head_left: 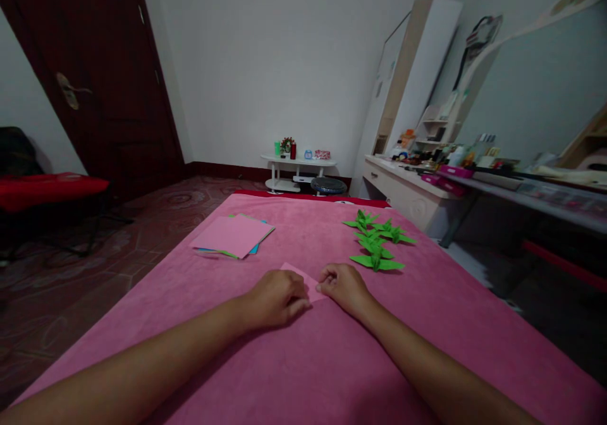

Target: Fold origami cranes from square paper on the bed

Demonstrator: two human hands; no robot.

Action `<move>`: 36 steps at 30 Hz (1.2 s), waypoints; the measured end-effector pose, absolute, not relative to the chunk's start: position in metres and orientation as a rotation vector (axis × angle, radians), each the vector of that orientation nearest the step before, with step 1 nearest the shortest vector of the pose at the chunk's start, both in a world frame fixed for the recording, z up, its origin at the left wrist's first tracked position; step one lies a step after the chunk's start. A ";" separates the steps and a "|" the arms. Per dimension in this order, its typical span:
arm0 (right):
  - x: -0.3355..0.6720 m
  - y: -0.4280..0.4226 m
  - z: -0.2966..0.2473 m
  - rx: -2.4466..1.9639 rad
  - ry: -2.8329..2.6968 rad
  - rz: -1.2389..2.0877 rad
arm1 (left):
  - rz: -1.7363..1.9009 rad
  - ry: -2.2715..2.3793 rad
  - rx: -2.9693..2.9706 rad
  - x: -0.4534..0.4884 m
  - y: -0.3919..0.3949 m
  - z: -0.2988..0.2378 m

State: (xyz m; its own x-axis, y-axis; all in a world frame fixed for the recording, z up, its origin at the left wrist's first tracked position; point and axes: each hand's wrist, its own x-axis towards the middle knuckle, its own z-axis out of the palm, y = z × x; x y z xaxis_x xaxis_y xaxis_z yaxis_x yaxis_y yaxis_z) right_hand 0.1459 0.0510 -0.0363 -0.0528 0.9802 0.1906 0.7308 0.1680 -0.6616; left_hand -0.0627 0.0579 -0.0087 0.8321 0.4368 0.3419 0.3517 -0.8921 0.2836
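Observation:
A small pink sheet of origami paper (309, 286) lies on the pink cloth between my two hands; part of it is hidden under the fingers. My left hand (279, 297) rests on the paper's left side, its fingers curled and closed on it. At the right edge, my right hand (345, 288) pinches the paper between thumb and fingers. Several green folded paper cranes (377, 257) stand in a group beyond my right hand. To the far left of my hands is a stack of square paper (232, 235), pink on top with green and blue edges showing.
The pink cloth (332, 362) covers the table under my hands. On the right stands a dressing table (408, 184) crowded with bottles and small things. A low white stand (284, 184) and a round dark stool (329, 185) are at the back wall. A red chair (52, 188) is left.

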 end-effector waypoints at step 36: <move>0.124 0.033 -0.015 -1.698 -1.995 0.489 | 0.539 0.314 2.370 -0.062 0.089 -0.022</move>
